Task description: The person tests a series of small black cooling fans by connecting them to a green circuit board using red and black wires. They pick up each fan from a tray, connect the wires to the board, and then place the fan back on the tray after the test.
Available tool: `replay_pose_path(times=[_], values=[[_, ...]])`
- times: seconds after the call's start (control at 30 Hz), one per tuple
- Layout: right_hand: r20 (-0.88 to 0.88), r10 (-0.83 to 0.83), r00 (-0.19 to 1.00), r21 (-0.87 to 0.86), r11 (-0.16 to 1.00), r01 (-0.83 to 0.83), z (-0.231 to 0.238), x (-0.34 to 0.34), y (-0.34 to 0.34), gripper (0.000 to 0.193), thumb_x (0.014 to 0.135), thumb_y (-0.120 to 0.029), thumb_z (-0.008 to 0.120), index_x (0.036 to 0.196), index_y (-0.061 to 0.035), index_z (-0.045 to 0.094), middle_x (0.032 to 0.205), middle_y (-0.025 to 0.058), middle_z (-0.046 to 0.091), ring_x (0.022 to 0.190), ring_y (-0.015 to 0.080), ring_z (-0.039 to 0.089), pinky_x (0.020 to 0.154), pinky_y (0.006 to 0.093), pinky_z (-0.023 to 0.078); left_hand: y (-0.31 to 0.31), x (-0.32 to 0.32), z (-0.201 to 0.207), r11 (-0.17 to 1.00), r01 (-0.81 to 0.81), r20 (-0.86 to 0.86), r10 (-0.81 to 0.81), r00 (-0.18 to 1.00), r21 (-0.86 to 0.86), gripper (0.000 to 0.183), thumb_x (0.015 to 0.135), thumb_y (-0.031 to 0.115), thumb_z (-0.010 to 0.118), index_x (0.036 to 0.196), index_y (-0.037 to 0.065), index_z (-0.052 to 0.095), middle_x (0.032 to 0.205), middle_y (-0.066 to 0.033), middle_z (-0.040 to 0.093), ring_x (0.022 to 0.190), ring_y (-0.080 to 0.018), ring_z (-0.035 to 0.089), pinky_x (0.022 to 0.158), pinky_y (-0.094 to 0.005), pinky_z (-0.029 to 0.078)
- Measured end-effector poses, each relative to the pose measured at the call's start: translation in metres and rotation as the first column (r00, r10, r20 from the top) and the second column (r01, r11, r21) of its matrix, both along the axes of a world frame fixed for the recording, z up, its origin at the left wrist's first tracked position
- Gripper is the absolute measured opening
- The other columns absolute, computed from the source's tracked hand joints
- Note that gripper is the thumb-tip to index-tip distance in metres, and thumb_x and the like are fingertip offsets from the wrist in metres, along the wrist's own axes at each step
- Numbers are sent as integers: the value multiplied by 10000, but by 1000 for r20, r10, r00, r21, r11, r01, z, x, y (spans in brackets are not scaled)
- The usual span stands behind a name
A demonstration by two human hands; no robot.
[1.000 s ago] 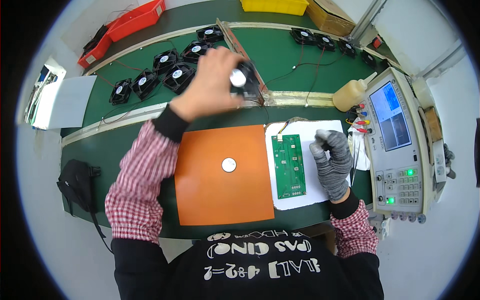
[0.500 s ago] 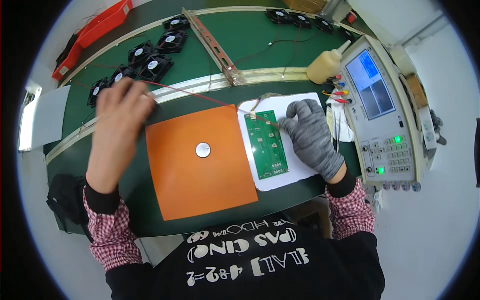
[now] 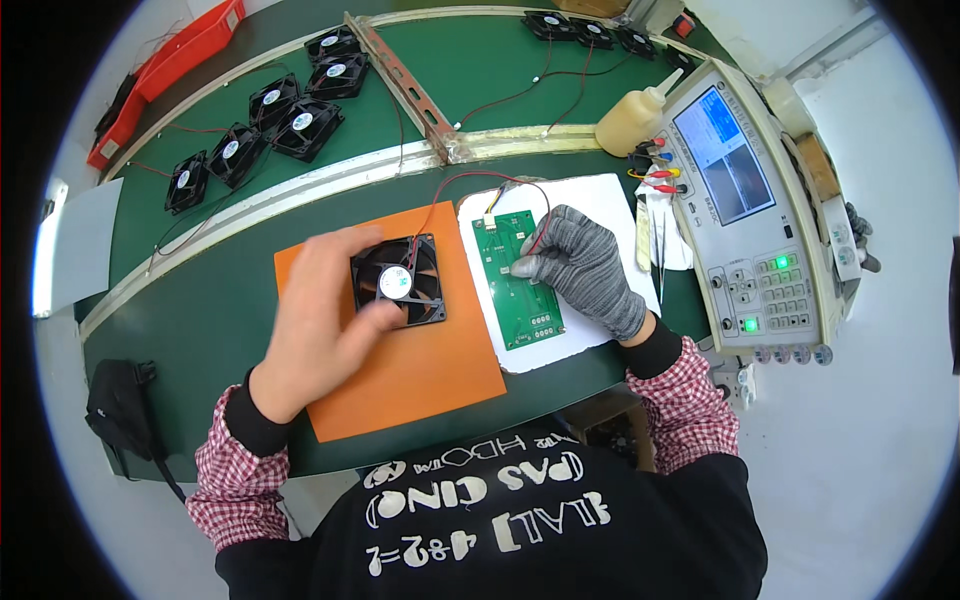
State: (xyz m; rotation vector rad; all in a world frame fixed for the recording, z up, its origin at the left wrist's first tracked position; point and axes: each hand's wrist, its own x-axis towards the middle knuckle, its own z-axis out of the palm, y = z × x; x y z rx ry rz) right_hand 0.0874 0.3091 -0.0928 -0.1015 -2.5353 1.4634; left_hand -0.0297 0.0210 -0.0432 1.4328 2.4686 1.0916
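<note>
I judge this connecting: left hand (image 3: 318, 325) spread round the fan (image 3: 397, 282), grip unclear; right hand (image 3: 588, 270) pinching its lead (image 3: 483, 173), calling for careful alignment next.

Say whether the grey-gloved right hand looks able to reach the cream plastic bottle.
Probably yes: nothing stands between the right hand and the bottle, though the hand seems to pinch a red wire.

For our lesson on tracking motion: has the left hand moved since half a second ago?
Yes, the left hand moved rightward relative to the orange mat: from left of it to over it.
</note>
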Motion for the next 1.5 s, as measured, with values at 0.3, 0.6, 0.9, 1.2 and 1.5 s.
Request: replay_pose_path(times=[0.3, 0.6, 0.9, 1.2, 1.5], values=[[57, -4, 998, 47, 999, 1, -2, -5, 2, 262, 708, -170, 831, 793, -11, 641, 852, 85, 548, 780, 220, 573, 724, 343, 490, 10, 13, -7, 987, 54, -252, -91, 963, -150, 952, 609, 268, 863, 1409, 26, 408, 1240, -181, 493, 1107, -362, 475, 961, -460, 393], [-98, 31, 995, 159, 987, -15, -4, 0, 5, 275, 698, -136, 820, 752, -10, 581, 836, 104, 547, 801, 255, 573, 759, 354, 491, -24, 51, 60, 786, 236, 268, -450, 852, 571, 408, 894, 362, 674, 970, -25, 570, 904, -170, 630, 832, -272, 610, 689, -384, 520], [-140, 57, 989, 149, 988, -36, -4, -2, 2, 249, 718, -119, 801, 759, -11, 580, 828, 123, 543, 822, 291, 566, 761, 379, 486, -64, 70, 58, 894, -381, -376, 445, 813, 235, 346, 852, 267, 650, 1036, -18, 581, 967, -176, 616, 791, -255, 634, 781, -361, 529], [-277, 15, 961, 44, 999, -3, -14, 3, 0, 190, 773, -65, 769, 858, -43, 600, 859, 83, 594, 796, 209, 611, 729, 318, 508, 78, -51, 55, 932, 118, -753, 198, 628, 343, 1118, 605, 550, 848, 1391, -90, 376, 1373, -282, 485, 1229, -391, 526, 1040, -424, 403], [-391, -82, 917, 58, 992, 114, 2, -1, 1, 224, 812, -131, 770, 951, -44, 618, 900, 60, 594, 799, 135, 596, 710, 278, 508, 85, -148, -21, 783, -565, -423, 434, 795, -259, 782, 668, 322, 786, 1260, -84, 475, 1177, -234, 535, 1101, -378, 528, 965, -427, 444]])
